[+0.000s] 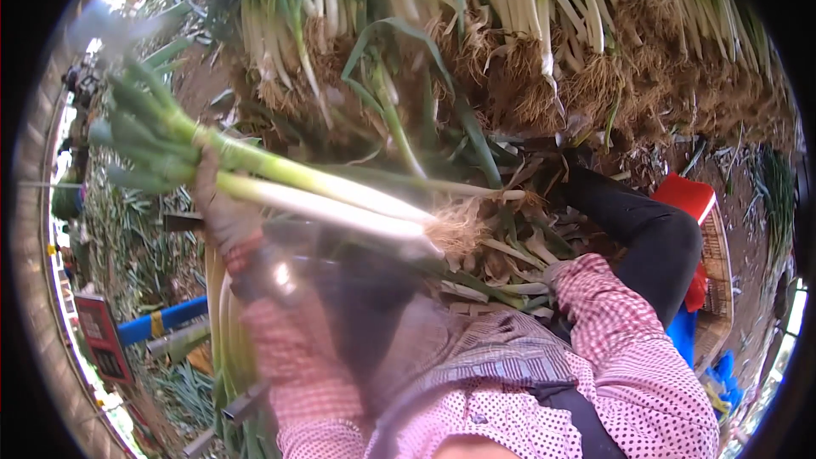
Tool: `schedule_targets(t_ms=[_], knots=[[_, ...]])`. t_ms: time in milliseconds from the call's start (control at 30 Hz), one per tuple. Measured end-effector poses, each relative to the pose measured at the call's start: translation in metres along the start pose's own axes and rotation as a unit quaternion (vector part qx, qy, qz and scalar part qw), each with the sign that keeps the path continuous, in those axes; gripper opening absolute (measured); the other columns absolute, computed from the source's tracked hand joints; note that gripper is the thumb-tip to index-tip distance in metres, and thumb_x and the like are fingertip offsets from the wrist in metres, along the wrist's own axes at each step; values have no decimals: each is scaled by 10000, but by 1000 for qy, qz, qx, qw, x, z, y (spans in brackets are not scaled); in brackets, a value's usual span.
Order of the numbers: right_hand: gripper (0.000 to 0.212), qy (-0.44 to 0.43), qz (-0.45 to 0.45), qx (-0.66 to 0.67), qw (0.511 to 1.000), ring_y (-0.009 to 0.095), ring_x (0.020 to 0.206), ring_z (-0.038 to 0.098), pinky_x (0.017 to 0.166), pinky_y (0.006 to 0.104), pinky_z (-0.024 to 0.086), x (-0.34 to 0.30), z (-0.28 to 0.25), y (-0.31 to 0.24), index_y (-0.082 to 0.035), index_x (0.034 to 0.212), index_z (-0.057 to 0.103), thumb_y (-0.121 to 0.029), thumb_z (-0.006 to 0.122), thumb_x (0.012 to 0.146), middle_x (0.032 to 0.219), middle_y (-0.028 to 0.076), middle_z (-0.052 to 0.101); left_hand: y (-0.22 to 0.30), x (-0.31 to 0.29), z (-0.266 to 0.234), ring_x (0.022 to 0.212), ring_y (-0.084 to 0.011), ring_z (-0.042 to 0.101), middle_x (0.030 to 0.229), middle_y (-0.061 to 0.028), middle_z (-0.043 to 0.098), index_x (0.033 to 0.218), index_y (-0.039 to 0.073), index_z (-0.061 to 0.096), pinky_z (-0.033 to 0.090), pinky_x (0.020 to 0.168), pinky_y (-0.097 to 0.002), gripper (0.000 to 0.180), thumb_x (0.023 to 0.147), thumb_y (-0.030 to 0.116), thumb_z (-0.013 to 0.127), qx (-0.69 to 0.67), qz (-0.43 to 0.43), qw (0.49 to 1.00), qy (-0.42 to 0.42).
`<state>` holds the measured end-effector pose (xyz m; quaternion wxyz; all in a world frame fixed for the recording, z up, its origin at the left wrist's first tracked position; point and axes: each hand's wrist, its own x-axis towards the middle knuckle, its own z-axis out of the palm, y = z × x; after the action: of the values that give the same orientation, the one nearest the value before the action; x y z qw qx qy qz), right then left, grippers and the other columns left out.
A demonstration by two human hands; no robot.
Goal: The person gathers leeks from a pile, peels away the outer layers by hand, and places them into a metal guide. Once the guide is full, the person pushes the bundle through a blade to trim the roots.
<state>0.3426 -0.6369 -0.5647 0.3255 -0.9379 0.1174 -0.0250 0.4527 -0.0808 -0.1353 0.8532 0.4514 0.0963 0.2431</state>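
Observation:
My left hand, in a soiled glove, is closed round a couple of thick green onions near their leafy end. They slant across in front of me, white shafts and shaggy roots pointing right, green tops at the far left. My right hand is low at the right, by my knee, beside loose onion stalks and peeled leaves. Only a little of it shows past the checked sleeve, and its fingers are hidden. Behind the held stalks, another green onion with a bent leaf leans over the litter.
Piled bunches of green onions line the far side, roots toward me. At the right stands a wicker basket with a red thing at its rim. On the left are a blue bar, metal tubes and upright onion stalks.

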Motion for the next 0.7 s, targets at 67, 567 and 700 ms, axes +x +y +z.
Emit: schedule_targets(t_ms=[67,567,700], knots=[[404,-427,-46,-154,890,342,1006,618,867,395,482,-25,-4,-152,-76,1119,635,-207,665,739,1073,185,646,40,-37,-68,994,-209,574,1067,-83,607,1205,55,563,481,880,-352,401,880,276,645,116,37,986,112],[394,-170,-248,457,837,141,702,612,576,271,487,-10,-84,-399,2,997,619,-383,615,913,849,94,648,5,-12,-20,756,-155,573,881,3,618,1037,151,636,490,678,-321,206,863,254,679,-53,45,987,143],[455,-227,-458,-77,856,229,958,636,874,338,487,-14,-93,-217,-131,1323,525,-296,591,904,1132,137,636,26,-21,-39,846,-188,595,931,-27,621,1096,121,620,502,761,-371,273,889,298,639,-37,63,992,99]])
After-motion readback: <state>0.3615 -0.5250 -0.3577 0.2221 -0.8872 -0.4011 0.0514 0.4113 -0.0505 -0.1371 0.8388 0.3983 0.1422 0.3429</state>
